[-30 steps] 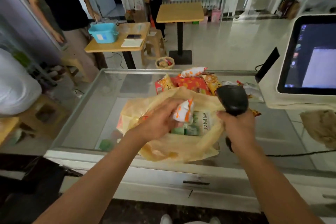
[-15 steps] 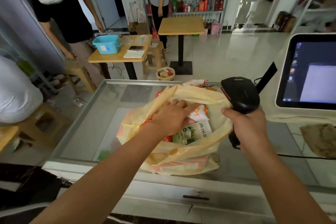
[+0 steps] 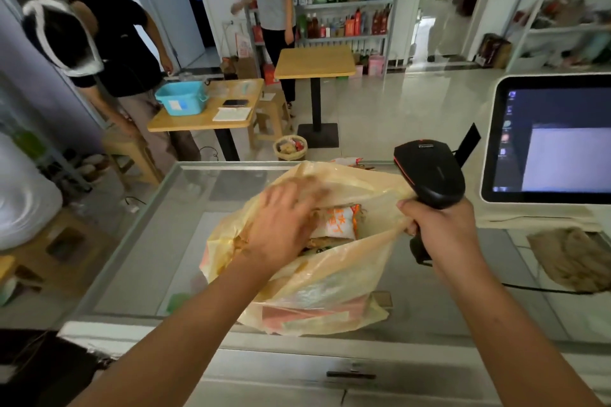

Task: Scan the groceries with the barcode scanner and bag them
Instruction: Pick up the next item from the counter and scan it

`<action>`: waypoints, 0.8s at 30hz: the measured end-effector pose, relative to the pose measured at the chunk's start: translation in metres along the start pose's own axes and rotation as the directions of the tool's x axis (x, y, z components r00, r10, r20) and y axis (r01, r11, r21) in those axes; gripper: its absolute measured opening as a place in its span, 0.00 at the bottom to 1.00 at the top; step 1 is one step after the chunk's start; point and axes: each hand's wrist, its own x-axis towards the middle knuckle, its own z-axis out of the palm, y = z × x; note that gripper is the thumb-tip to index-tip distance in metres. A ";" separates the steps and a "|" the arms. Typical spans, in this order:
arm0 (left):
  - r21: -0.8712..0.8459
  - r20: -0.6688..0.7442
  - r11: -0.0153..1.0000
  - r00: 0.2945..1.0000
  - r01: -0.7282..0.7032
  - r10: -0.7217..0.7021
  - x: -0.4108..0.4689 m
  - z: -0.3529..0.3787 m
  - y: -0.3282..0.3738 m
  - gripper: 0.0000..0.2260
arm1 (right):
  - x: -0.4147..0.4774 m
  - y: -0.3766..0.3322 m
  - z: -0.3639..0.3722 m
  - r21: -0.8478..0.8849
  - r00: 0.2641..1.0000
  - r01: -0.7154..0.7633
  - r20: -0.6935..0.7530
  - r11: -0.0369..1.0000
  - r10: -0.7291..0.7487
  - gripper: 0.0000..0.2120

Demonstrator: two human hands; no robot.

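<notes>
A yellow plastic bag (image 3: 330,294) stands open on the glass counter (image 3: 139,258), with several snack packets inside. A white and orange packet (image 3: 337,221) lies on top of them. My left hand (image 3: 284,228) hovers over the bag's mouth, blurred, with its fingers spread and nothing held. My right hand (image 3: 443,235) grips the handle of the black barcode scanner (image 3: 429,172) at the bag's right rim and pinches the bag's edge along with it. A few more packets (image 3: 347,161) peek out behind the bag.
A checkout screen (image 3: 555,142) stands at the right, with a brown cloth (image 3: 568,258) below it and the scanner cable (image 3: 529,287) trailing across the counter. Two people stand beyond the counter near wooden tables and shelves.
My left hand has let go of the white and orange packet inside the bag and lifted above the opening. The bag's right rim has been pulled up by the scanner hand.
</notes>
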 end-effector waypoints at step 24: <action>-0.013 0.111 0.703 0.700 0.711 -0.706 0.029 -0.083 -0.146 0.15 | 0.017 -0.044 0.011 0.012 0.995 0.099 0.011 0.995 -0.099 0.09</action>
